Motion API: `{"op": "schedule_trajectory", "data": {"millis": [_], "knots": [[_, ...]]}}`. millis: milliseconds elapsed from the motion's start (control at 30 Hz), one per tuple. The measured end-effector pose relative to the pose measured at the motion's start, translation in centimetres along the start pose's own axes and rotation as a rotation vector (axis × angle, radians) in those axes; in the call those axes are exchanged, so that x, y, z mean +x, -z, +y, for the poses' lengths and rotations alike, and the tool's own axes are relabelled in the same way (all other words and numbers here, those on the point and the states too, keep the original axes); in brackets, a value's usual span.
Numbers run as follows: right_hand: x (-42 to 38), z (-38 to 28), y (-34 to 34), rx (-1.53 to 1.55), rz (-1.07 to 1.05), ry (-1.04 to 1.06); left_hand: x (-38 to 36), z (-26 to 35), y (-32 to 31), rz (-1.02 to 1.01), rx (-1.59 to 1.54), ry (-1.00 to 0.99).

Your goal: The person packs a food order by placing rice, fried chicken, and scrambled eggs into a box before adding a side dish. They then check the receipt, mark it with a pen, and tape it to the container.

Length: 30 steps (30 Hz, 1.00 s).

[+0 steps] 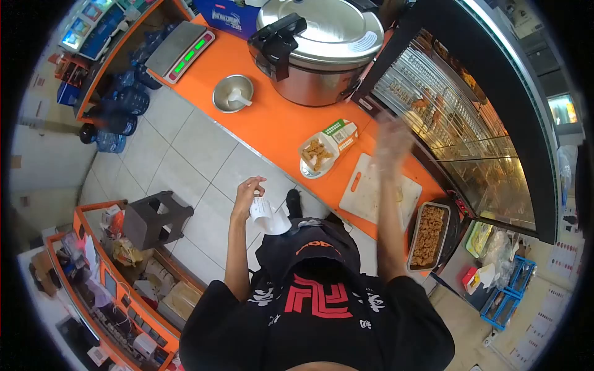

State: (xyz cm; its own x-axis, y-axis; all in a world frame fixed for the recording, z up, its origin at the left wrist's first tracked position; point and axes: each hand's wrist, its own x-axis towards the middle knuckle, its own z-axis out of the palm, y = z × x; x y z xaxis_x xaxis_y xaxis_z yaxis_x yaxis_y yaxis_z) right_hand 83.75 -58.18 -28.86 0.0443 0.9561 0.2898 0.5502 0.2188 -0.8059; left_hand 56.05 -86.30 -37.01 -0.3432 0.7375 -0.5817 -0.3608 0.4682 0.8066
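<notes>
My left hand (249, 190) is closed on a curled white paper slip with print on it, like a receipt (271, 221), which hangs in front of my apron. Smeared by motion, my right hand (392, 145) is raised over the far end of a white cutting board (357, 201), near the glass warming cabinet (461, 117); whether it holds anything does not show. Left of the board, an open paper food box (339, 136) with fried pieces in it rests on the orange counter (272, 133).
A big steel cooker (315, 74), a metal bowl (224, 93) with a white scoop, and a digital scale (185, 55) stand along the counter. A tray (413, 247) of fried pieces is at the right. A dark stool (148, 219) stands on the tiled floor.
</notes>
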Motion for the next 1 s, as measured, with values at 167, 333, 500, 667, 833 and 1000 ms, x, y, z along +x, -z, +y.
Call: {"op": "schedule_trajectory", "data": {"millis": [167, 333, 500, 667, 833, 1000], "knots": [[-16.6, 17.4, -13.7, -0.177, -0.61, -0.301, 3.2, 2.6, -3.0, -0.041, 0.105, -0.196], [-18.0, 18.1, -11.2, -0.099, -0.296, -0.42, 6.1, 14.5, -14.3, -0.339, 0.306, -0.444], [-19.8, 20.8, 1.1, -0.457, -0.207, 0.182, 8.6, 22.7, -31.4, -0.686, 0.104, -0.634], [-21.0, 19.4, 11.3, -0.423, 0.113, -0.134, 10.8, 26.1, -43.2, -0.701, -0.263, -0.399], [-20.9, 15.0, 18.3, -0.13, 0.24, -0.528, 12.9, 25.5, -47.6, -0.509, -0.581, -0.263], [-18.9, 8.7, 22.8, -0.013, 0.055, -0.766, 11.7, 25.1, -45.5, -0.549, -0.579, 0.03]]}}
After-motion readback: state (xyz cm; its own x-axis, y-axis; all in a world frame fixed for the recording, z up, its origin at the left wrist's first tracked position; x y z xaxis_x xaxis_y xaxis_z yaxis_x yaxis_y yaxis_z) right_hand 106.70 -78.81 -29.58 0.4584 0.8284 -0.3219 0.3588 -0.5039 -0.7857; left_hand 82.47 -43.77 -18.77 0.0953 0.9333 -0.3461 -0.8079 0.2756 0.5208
